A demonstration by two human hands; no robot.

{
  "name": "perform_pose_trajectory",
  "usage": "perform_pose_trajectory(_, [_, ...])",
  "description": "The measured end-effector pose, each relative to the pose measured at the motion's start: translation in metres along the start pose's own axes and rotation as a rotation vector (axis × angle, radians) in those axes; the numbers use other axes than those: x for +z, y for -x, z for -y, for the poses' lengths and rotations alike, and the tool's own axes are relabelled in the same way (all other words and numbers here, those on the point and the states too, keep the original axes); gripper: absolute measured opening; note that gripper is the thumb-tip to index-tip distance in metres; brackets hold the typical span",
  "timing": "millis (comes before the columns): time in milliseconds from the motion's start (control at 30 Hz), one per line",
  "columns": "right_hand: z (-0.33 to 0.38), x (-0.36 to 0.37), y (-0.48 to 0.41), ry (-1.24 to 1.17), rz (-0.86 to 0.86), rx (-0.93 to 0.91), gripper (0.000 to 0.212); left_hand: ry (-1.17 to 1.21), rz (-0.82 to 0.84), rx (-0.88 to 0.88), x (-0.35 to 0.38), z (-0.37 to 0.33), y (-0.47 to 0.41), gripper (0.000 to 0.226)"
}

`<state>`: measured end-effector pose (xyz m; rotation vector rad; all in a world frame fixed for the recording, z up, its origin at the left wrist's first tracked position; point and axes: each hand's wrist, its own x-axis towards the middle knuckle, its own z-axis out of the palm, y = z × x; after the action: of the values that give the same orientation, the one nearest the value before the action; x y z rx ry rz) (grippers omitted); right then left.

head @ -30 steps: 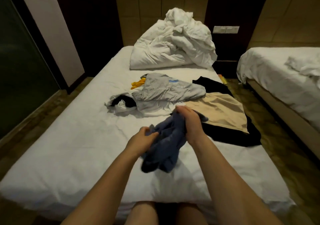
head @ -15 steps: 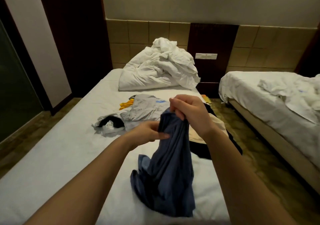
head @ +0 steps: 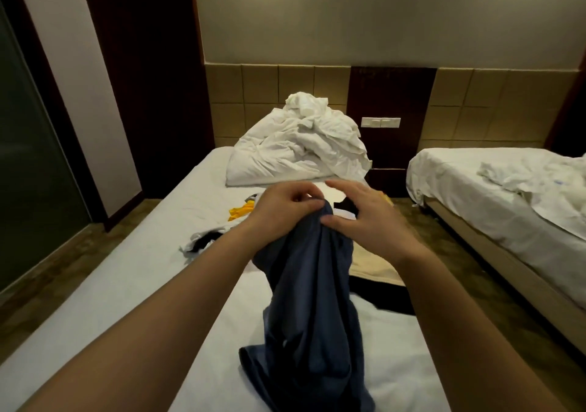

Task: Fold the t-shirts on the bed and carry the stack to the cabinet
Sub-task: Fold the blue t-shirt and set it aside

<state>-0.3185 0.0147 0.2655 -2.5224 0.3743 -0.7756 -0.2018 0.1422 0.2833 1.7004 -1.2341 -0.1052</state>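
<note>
A dark blue t-shirt hangs bunched from my hands above the white bed, its lower end resting on the sheet. My left hand grips its top edge with curled fingers. My right hand is beside it with fingers spread, the thumb touching the cloth. Behind my hands lie more shirts: a yellow one, a grey-white one with a dark collar, a beige one and a black one.
A crumpled white duvet is heaped at the head of the bed. A second bed with rumpled sheets stands to the right across a narrow floor gap. Dark wood panels and a glass door line the left side.
The blue shirt has been lifted from the bed to hang upright. My left hand moved up and took its top edge; my right hand released its grip and spread its fingers. The view tilted upward.
</note>
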Motion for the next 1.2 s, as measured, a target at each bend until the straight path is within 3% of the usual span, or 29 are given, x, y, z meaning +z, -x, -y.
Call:
perform_pose_trajectory(133, [0.023,-0.003,-0.021,-0.280,0.158,0.020,0.026,-0.058,0.018,0.048,-0.009,-0.007,-0.008,0.010])
perform_pose_trajectory(267, [0.034,-0.012,-0.034,-0.214,0.201,0.004,0.006,-0.014,0.039,0.057,-0.024,-0.004,-0.002,0.021])
perform_pose_trajectory(400, [0.040,-0.008,-0.035,-0.272,0.108,-0.014,0.014,0.120,0.192,0.025,-0.032,0.000,0.018,0.033])
perform_pose_trajectory(500, [0.040,-0.006,-0.030,-0.319,0.030,0.020,0.018,0.111,0.180,-0.032,-0.040,0.006,0.020,0.041])
perform_pose_trajectory(600, [0.036,-0.016,-0.024,-0.421,-0.138,0.070,0.015,0.163,0.116,-0.124,-0.048,0.016,0.018,0.033])
perform_pose_trajectory(733, [0.050,-0.026,-0.020,-0.589,-0.187,0.054,0.015,0.102,0.271,-0.185,-0.029,0.025,0.023,0.014])
perform_pose_trajectory(867, [0.059,-0.032,-0.019,-0.638,-0.177,0.052,0.010,0.195,0.165,-0.148,-0.006,0.024,0.027,0.015])
perform_pose_trajectory(1067, [0.039,-0.041,-0.006,-0.449,-0.312,0.171,0.008,0.488,-0.017,-0.230,-0.019,0.001,0.027,0.022])
perform_pose_trajectory(1200, [0.037,-0.041,0.009,-0.408,-0.220,0.181,0.014,0.430,-0.018,-0.198,-0.023,-0.021,0.026,0.026])
